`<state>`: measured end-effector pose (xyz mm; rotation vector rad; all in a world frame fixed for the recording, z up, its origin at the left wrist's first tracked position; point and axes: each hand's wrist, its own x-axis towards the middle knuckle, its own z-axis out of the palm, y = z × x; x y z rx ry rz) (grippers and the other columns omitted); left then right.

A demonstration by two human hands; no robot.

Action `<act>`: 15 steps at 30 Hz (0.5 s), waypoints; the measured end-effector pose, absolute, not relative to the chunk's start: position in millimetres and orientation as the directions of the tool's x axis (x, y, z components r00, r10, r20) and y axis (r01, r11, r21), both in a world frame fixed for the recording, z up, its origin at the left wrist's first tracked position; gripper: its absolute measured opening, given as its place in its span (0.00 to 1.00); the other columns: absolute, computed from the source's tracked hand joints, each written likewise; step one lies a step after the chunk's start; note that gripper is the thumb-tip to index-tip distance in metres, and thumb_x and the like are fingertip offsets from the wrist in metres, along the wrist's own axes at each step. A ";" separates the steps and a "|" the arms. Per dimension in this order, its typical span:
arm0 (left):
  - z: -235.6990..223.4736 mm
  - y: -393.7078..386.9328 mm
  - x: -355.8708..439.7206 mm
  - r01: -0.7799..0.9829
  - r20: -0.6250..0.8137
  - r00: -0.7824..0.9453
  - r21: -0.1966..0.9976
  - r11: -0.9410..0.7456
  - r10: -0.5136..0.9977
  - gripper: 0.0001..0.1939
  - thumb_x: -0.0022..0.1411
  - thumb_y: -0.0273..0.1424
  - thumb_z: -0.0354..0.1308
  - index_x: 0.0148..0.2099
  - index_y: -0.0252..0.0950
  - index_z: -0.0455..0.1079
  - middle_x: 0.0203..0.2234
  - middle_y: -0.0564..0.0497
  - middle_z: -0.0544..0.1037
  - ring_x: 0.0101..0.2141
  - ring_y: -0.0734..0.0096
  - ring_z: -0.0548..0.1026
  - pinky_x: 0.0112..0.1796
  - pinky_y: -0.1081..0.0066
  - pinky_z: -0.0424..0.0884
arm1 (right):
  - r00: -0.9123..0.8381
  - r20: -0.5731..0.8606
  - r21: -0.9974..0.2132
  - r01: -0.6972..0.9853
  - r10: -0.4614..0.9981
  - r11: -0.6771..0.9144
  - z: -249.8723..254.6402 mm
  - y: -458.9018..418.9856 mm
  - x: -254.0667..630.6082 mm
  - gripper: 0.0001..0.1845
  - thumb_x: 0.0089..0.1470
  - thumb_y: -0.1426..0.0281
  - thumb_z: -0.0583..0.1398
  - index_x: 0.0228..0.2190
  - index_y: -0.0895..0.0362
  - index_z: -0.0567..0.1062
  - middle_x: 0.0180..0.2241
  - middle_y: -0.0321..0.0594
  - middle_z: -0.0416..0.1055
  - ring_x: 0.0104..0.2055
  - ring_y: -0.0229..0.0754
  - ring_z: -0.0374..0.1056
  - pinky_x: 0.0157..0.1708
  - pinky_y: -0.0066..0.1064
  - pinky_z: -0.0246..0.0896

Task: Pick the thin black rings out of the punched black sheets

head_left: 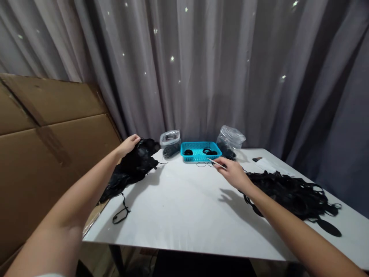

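At the table's left side, my left hand is closed on the edge of a bunch of black stringy material, which hangs partly over the table edge. One black strand with a loop trails from it onto the table. On the other side, my right hand grips a thin, pale, pointed tool; its exact kind cannot be made out. The tool's tip is near the front of a turquoise basket that holds black coiled loops. Thin black rings lie in front of the basket.
Clear plastic bags with dark contents stand on the basket's left and right. A large black tangle of straps covers the table's right side, with a black oval piece beside it. Cardboard stands at left, a grey curtain behind.
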<state>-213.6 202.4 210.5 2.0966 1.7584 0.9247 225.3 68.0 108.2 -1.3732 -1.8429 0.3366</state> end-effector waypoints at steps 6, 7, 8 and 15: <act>218.0 148.7 -131.6 0.527 0.085 0.420 0.787 -0.319 0.904 0.22 0.63 0.53 0.56 0.37 0.38 0.64 0.25 0.55 0.68 0.26 0.71 0.71 0.26 0.72 0.69 | -0.195 0.446 -0.864 0.162 0.874 0.477 127.5 72.1 160.3 0.41 0.52 0.51 0.65 0.62 0.52 0.63 0.61 0.50 0.66 0.65 0.51 0.60 0.56 0.40 0.61; 214.9 136.6 -118.8 0.488 0.064 0.467 0.813 -0.318 0.882 0.23 0.61 0.54 0.57 0.36 0.38 0.63 0.26 0.55 0.68 0.26 0.71 0.70 0.26 0.72 0.69 | -0.226 0.433 -0.881 0.101 0.873 0.463 128.9 71.1 153.8 0.45 0.49 0.51 0.67 0.63 0.51 0.61 0.62 0.50 0.64 0.66 0.51 0.58 0.56 0.40 0.61; 211.8 124.8 -107.5 0.457 0.044 0.509 0.833 -0.313 0.860 0.24 0.59 0.55 0.58 0.36 0.39 0.62 0.25 0.55 0.67 0.26 0.71 0.70 0.26 0.72 0.69 | -0.256 0.411 -0.897 0.057 0.875 0.439 130.0 69.7 149.3 0.47 0.46 0.51 0.69 0.63 0.51 0.61 0.62 0.50 0.64 0.65 0.51 0.59 0.55 0.39 0.62; 200.4 77.5 -73.7 0.332 0.017 0.654 0.892 -0.307 0.756 0.23 0.58 0.54 0.60 0.38 0.40 0.61 0.28 0.56 0.67 0.27 0.72 0.69 0.27 0.73 0.67 | -0.247 0.262 -0.941 0.149 0.933 0.304 133.8 55.7 167.2 0.23 0.41 0.55 0.70 0.33 0.57 0.73 0.29 0.34 0.70 0.34 0.41 0.66 0.37 0.32 0.61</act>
